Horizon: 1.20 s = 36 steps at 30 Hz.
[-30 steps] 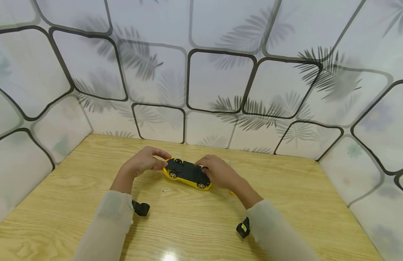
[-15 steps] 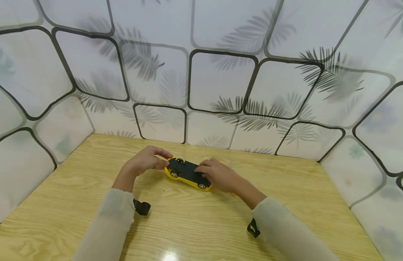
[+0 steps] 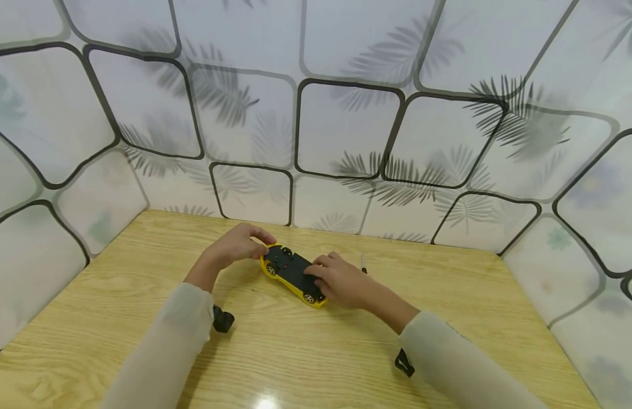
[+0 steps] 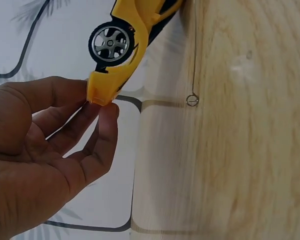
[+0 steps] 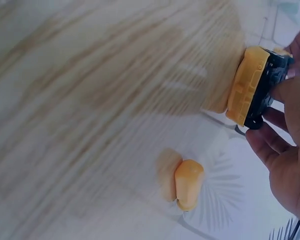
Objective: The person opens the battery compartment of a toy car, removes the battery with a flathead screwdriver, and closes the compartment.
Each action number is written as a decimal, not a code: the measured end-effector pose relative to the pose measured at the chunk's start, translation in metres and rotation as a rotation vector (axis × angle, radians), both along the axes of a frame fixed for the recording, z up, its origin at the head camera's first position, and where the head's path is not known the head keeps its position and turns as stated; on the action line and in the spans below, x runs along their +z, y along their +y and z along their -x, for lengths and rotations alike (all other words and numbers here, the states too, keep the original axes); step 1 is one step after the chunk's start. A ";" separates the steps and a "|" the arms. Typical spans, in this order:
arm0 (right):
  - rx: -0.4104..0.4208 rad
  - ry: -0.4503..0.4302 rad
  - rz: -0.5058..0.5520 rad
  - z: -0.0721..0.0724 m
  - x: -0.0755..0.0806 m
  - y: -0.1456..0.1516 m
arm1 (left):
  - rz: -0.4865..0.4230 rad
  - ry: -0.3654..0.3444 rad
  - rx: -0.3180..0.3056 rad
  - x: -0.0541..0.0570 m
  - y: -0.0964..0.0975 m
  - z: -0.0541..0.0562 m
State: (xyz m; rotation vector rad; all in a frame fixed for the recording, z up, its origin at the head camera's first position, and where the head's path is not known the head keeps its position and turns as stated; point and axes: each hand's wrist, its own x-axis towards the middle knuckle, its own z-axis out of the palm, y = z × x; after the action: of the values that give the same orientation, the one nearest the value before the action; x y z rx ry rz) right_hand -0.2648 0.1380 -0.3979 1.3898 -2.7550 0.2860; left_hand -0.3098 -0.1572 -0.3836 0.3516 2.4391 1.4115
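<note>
A yellow toy car (image 3: 294, 275) is held upside down over the table, its black underside facing up in the head view. My left hand (image 3: 238, 245) pinches one end of it between thumb and fingers; the left wrist view shows a silver-spoked wheel (image 4: 110, 43) just beyond the fingertips. At the other end my right hand (image 3: 343, 279) holds the car, a digit on the black underside and other fingers along the side by a wheel, as the right wrist view shows. Behind the right hand lies a screwdriver (image 3: 364, 264), its handle hidden in the head view.
The screwdriver's rounded yellow handle (image 5: 188, 184) shows in the right wrist view. A thin metal wire with a small ring (image 4: 192, 100) lies on the wooden table (image 3: 275, 352). Patterned wall covering (image 3: 341, 130) stands behind and at both sides.
The toy car has turned a little, its right end coming nearer to me. My right hand has shifted down with it, uncovering the screwdriver's shaft. The left hand has edged rightward.
</note>
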 end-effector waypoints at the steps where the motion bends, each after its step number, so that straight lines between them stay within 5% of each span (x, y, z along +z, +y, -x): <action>1: -0.002 -0.002 0.002 -0.001 0.000 -0.001 | 0.006 0.008 -0.004 0.000 0.001 0.001; 20: -0.173 0.026 0.004 -0.030 -0.008 -0.018 | 0.122 0.096 -0.101 0.009 0.026 0.025; 26: -0.163 0.078 0.011 -0.039 -0.008 -0.023 | 0.141 0.131 -0.105 0.006 0.030 0.027; 31: -0.163 0.095 0.006 -0.040 -0.009 -0.025 | 0.124 0.230 -0.115 0.006 0.028 0.022; 36: -0.173 0.086 0.002 -0.041 -0.007 -0.027 | 0.166 0.403 -0.140 0.006 0.024 0.014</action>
State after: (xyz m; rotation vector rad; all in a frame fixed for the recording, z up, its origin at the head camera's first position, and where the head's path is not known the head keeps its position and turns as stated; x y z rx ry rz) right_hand -0.2241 0.1113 -0.4052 1.1251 -2.7785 0.2162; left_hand -0.3239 -0.1331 -0.3772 0.8191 2.7561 1.1586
